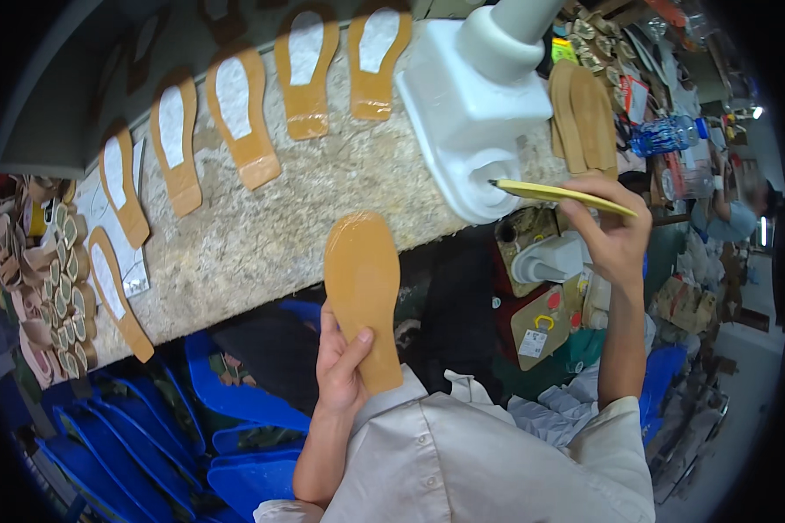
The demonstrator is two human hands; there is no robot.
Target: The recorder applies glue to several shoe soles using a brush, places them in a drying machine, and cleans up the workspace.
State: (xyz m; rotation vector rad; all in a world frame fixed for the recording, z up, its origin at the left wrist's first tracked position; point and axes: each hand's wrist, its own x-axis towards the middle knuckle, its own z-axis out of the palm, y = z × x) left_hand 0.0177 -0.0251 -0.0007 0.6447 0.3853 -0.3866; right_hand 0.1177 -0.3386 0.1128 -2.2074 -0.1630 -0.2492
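Tan insole (363, 275) nearest cam, gripped by L hand (338, 370). R hand (617, 228) pinches yellow tool (541, 190), tip at wht container (475, 105) opening, far R. White-patched insoles (242, 118) on bench (266, 231), far L.

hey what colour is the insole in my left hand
The insole is tan, an orange-brown; the head view shows it best.

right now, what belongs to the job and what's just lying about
Belongs, it seems: tan insole in left hand; yellow tool in right hand; white container; white-patched insoles.
Lying about, apparently: blue-capped bottle; red-and-white card.
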